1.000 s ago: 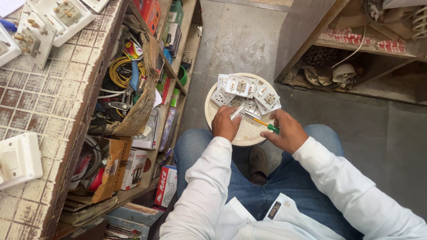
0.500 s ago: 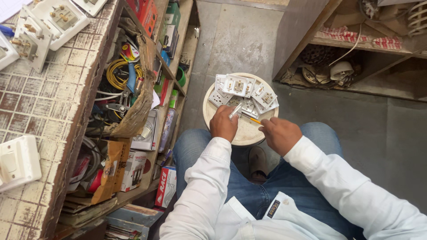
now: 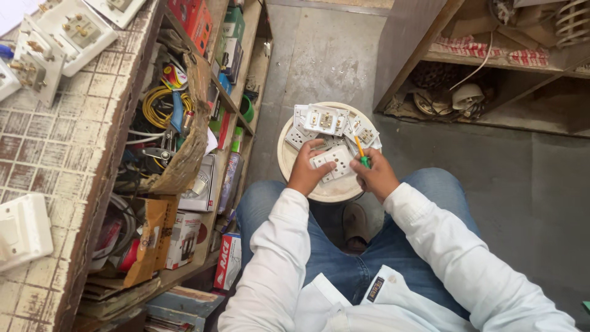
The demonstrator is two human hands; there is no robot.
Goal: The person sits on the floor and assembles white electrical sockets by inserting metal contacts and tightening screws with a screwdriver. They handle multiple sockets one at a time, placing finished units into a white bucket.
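Above the round tub [image 3: 289, 161], left hand [image 3: 305, 172] grips a socket plate [image 3: 332, 163], right hand [image 3: 376, 177] a screwdriver [image 3: 361, 152].

A round cream stool [image 3: 294, 161] carries a heap of white socket plates [image 3: 324, 119].

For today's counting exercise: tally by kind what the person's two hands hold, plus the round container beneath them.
White socket plate, in the left hand: 1
Screwdriver with green and yellow handle, in the right hand: 1
Round cream tub, which holds more socket plates: 1
Total: 3
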